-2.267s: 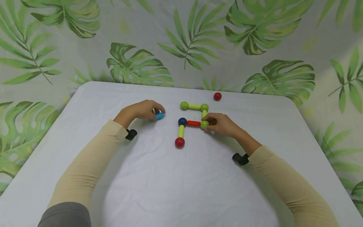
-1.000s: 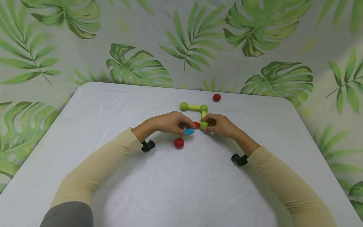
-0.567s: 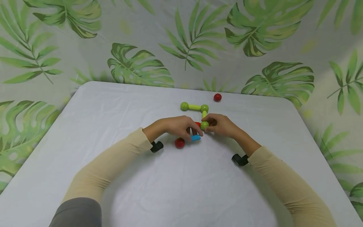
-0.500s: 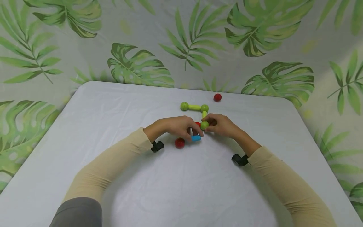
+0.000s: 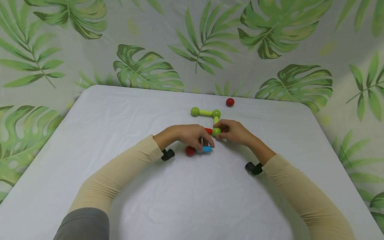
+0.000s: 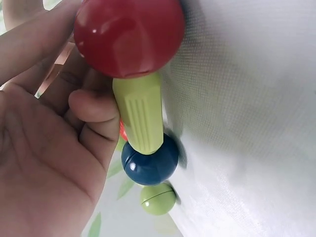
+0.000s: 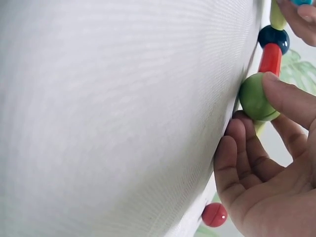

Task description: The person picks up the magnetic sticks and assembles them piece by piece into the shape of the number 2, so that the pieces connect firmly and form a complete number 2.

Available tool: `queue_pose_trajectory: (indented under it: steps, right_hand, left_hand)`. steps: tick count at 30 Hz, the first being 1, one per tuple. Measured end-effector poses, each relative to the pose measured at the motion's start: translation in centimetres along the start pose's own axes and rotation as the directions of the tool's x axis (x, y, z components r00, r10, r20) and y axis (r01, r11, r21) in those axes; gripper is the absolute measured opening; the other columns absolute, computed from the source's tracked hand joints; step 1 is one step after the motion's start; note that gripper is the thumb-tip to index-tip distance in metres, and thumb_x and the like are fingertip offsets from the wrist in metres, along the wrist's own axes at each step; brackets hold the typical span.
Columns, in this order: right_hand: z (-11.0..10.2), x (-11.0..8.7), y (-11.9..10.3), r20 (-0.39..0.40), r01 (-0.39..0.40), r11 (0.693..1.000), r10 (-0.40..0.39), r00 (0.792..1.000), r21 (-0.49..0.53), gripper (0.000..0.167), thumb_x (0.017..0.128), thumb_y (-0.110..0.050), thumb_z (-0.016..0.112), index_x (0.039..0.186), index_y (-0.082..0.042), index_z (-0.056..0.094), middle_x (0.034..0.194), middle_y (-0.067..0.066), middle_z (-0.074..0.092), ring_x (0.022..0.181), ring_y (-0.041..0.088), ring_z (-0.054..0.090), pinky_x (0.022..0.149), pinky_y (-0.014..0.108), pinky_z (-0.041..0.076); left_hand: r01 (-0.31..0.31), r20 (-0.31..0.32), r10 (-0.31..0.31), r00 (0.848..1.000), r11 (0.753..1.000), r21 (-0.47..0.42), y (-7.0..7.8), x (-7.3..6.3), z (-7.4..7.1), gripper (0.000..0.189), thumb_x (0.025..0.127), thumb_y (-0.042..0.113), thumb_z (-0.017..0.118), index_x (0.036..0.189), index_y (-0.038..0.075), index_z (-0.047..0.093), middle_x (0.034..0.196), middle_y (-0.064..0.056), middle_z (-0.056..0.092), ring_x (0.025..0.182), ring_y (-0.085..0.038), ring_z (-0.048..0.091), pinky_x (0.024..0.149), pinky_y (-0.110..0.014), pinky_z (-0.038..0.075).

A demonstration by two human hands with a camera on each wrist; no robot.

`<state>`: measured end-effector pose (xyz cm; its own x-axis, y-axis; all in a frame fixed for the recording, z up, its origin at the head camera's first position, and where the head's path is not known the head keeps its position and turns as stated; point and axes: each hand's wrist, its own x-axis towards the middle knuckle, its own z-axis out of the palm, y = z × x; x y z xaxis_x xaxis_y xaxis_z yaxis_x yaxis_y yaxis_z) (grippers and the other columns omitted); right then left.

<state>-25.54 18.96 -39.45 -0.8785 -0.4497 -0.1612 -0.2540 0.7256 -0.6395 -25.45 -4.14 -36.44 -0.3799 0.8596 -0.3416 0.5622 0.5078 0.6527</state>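
My left hand [image 5: 192, 136] pinches a light-blue rod [image 5: 207, 149] between thumb and fingers, its near end right at a red ball [image 5: 189, 151]. In the left wrist view, a yellow-green rod [image 6: 140, 118] joins that red ball to a navy ball [image 6: 150, 162]; the blue rod is hidden there. A red rod [image 7: 270, 59] links the navy ball to a green ball [image 5: 216, 132]. My right hand [image 5: 233, 131] grips this green ball with thumb and fingers. From it another yellow-green rod [image 5: 216, 120] runs back to a second green ball [image 5: 216, 114].
At the chain's far end, a rod [image 5: 205, 113] leads left to another green ball [image 5: 195, 111]. One loose red ball [image 5: 230, 102] lies near the back edge of the white-covered table [image 5: 192, 200]. A leaf-patterned cloth [image 5: 210, 40] hangs behind.
My left hand has carried the blue rod rightward from the table's left side, then slightly nearer, to the red ball at the chain's front. The right hand keeps its hold on the green ball.
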Motion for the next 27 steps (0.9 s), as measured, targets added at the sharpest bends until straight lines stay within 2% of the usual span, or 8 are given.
queue_pose_trajectory:
  steps: [13, 22, 24, 27]
  right_hand:
    - [0.1, 0.0, 0.1, -0.005, 0.010, 1.000, -0.010, 1.000, -0.005, 0.036, 0.088, -0.012, 0.074, 0.123, -0.011, 0.065, 0.109, 0.010, 0.067, 0.099, 0.023, 0.063, 0.090, 0.037, 0.052]
    - [0.2, 0.0, 0.2, 0.001, 0.007, 1.000, -0.007, 1.000, -0.007, 0.036, 0.088, -0.012, 0.074, 0.123, -0.012, 0.065, 0.109, 0.010, 0.067, 0.099, 0.023, 0.062, 0.090, 0.036, 0.051]
    - [0.2, 0.0, 0.1, -0.002, 0.001, 1.000, -0.001, 1.000, -0.008, 0.036, 0.088, -0.013, 0.074, 0.123, -0.012, 0.065, 0.109, 0.010, 0.067, 0.099, 0.023, 0.062, 0.090, 0.036, 0.051]
    - [0.1, 0.0, 0.0, -0.005, -0.009, 1.000, 0.009, 1.000, -0.014, 0.035, 0.089, -0.013, 0.073, 0.123, -0.013, 0.065, 0.109, 0.009, 0.067, 0.098, 0.023, 0.061, 0.090, 0.036, 0.051]
  left_hand:
    - [0.041, 0.009, -0.041, 0.999, 0.997, 0.062, 0.4, 0.1, 0.3, 0.042, 0.091, 0.010, 0.068, 0.132, 0.019, 0.066, 0.115, -0.001, 0.071, 0.099, -0.012, 0.065, 0.087, -0.023, 0.052]
    - [0.041, 0.010, -0.042, 0.999, 0.995, 0.088, 0.4, 0.0, 0.4, 0.044, 0.092, 0.011, 0.068, 0.134, 0.019, 0.064, 0.117, -0.001, 0.070, 0.101, -0.012, 0.065, 0.087, -0.022, 0.052]
    - [0.026, -0.002, -0.026, 1.000, 0.996, 0.080, 0.4, -0.2, 0.3, 0.044, 0.091, 0.010, 0.067, 0.135, 0.017, 0.063, 0.117, -0.002, 0.071, 0.101, -0.013, 0.066, 0.088, -0.023, 0.052]
    - [-0.002, -0.054, 0.006, 0.999, 0.998, 0.066, 0.3, -0.9, 0.0, 0.042, 0.091, 0.009, 0.065, 0.133, 0.013, 0.064, 0.118, -0.004, 0.072, 0.099, -0.015, 0.067, 0.089, -0.025, 0.053]
